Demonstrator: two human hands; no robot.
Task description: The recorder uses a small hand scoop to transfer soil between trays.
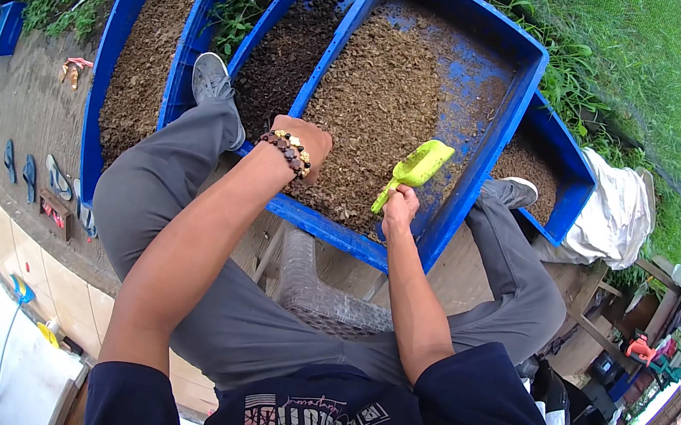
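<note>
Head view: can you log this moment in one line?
left hand: at blue tray's left edge, fingers mostly hidden; right hand: holds green scoop; scoop: over tray; tray: brown material inside

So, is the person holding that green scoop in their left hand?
No, the right hand grips the lime-green scoop, while the left hand is well apart from it.

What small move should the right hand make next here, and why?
Probably ease the green scoop leftward into the crumbly brown material: the right hand grips its handle, and most of the material in this blue tray lies to the scoop's left.
</note>
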